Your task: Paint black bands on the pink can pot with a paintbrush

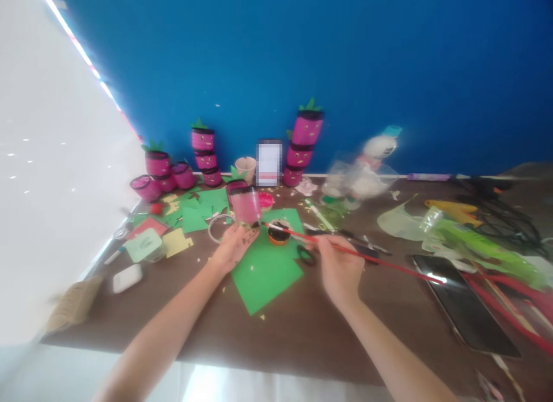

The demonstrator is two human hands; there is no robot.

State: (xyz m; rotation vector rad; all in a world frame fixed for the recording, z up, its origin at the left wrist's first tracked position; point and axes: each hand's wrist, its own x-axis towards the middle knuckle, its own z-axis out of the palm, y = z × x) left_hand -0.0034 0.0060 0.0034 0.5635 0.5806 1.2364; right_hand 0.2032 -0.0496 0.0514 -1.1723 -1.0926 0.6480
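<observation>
Now the left hand (237, 245) clamps the pink cup (247, 207) by its lower end; apart, the right hand (341, 269) pinches the red brush (375, 257), tip near that edge. Seemingly mid-painting, calling for steadiness. Beside them, the paint pot (279, 241) borders green paper (263, 278).

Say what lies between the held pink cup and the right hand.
In the head view: a dark paint pot, black loop and green paper, beneath the red brush.

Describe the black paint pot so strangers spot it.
Against the blue wall stands a brown table. On its green paper, beneath the red paintbrush, sits the small orange-sided pot, its black filling setting it apart from the pink-filled pot behind.
</observation>
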